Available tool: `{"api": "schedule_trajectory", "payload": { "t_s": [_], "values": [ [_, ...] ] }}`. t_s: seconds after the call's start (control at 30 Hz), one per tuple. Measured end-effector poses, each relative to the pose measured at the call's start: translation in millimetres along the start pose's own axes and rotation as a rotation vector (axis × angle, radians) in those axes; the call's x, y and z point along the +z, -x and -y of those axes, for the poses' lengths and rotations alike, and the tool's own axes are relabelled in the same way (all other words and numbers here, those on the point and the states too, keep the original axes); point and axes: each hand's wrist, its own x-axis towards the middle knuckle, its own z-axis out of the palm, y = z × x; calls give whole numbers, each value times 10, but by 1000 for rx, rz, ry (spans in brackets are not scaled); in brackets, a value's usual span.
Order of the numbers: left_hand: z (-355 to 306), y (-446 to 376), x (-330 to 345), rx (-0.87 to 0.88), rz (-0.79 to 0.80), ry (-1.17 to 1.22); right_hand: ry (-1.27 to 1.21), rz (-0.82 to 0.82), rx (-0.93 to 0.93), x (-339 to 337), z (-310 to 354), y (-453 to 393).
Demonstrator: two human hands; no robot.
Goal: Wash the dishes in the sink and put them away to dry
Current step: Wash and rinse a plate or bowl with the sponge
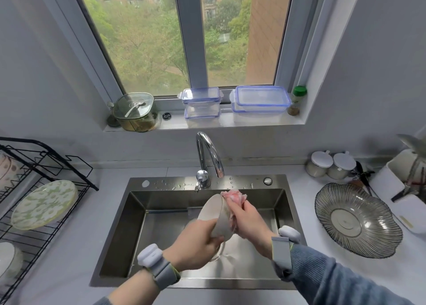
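- Head view: I see my left hand [196, 242] gripping a white bowl [213, 214], tilted above the sink [138, 235]
- My right hand [247, 221] presses a pink cloth [232, 195] on the bowl's outer side, fingers curled around the cloth, under the faucet [208, 157]
- A flowered plate [43, 204] stands in the black rack [46, 166] at left

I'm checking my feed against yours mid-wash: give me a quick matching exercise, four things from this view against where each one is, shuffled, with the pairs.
Things:
1. white bowl
2. pink cloth
3. flowered plate
4. ribbed glass dish

Places:
A. on the counter to the right of the sink
B. in the black drying rack on the left
C. gripped by the left hand over the sink
D. held by the right hand against the bowl

Pairs: 1-C, 2-D, 3-B, 4-A
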Motion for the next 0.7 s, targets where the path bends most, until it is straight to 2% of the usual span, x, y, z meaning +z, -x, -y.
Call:
{"api": "schedule_trajectory", "payload": {
  "t_s": [0.07, 0.17, 0.23, 0.33, 0.43, 0.5, 0.6, 0.7],
  "values": [
    [22, -8, -18, -100, 1, 133, 153, 7, -42, -10, -4, 130],
    [10, -37, -49, -162, 3, 238, 337, 70, -187, 64, 79, 399],
    [-34, -21, -88, -176, -7, 311, 343, 152, -254, 115, 125, 495],
    [-17, 37, -138, -187, -13, 475, 316, 140, -261, 121, 174, 376],
    [-55, 106, -221, -152, -10, 668, 117, 128, -146, 101, 250, 138],
    [-102, 134, -256, -104, -27, 701, -109, 157, 43, 72, 302, -4],
    [-160, 135, -301, -62, -88, 770, -291, 250, 281, 31, 275, 7],
    [-172, 102, -299, -81, -150, 869, -402, 208, 360, 36, 132, -5]
  ]
}}
